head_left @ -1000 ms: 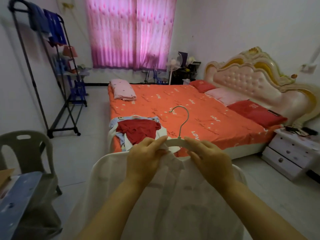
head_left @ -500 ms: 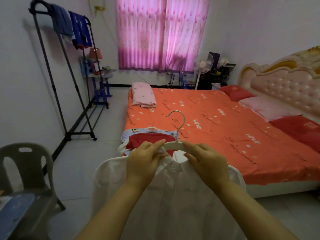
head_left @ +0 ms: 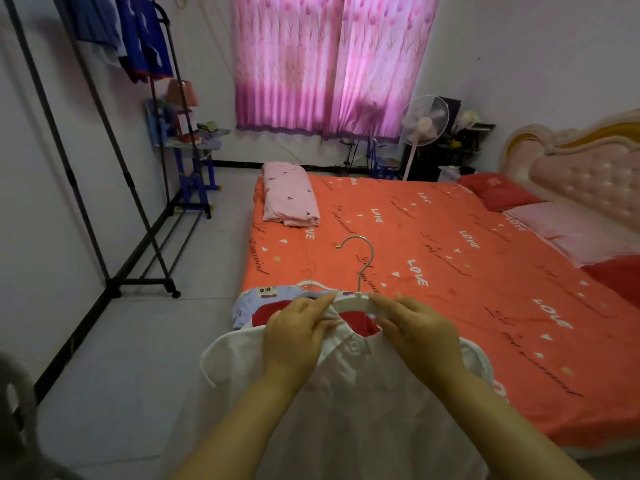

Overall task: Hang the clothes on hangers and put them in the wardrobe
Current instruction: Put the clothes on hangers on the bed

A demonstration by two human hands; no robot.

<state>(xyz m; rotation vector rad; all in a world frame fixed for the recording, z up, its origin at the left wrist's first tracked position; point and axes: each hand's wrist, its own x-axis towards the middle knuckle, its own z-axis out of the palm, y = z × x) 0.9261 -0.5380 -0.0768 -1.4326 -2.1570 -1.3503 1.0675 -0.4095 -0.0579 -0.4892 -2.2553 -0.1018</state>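
A white shirt [head_left: 353,403] hangs on a white hanger [head_left: 356,301] with a metal hook, held up in front of me. My left hand [head_left: 294,336] pinches the collar and the hanger's left shoulder. My right hand [head_left: 419,332] grips the hanger's right shoulder through the cloth. Behind them, at the bed's near corner, lie a red garment [head_left: 268,311] on a light blue printed garment [head_left: 256,296], with another white hanger [head_left: 313,284] on top. A black clothes rack [head_left: 138,216] stands by the left wall, with blue clothes [head_left: 138,36] on its top rail.
An orange-sheeted bed [head_left: 450,271] fills the right side, with a folded pink blanket [head_left: 289,195], pillows and a padded headboard [head_left: 588,174]. A standing fan [head_left: 424,123] and pink curtains [head_left: 329,64] are at the back. A grey plastic chair [head_left: 14,410] is at the lower left. Tiled floor lies between bed and rack.
The view has swung left, bringing the clothes rack closer and pushing the headboard to the right edge. Both hands keep holding the shirt on the hanger at the collar.
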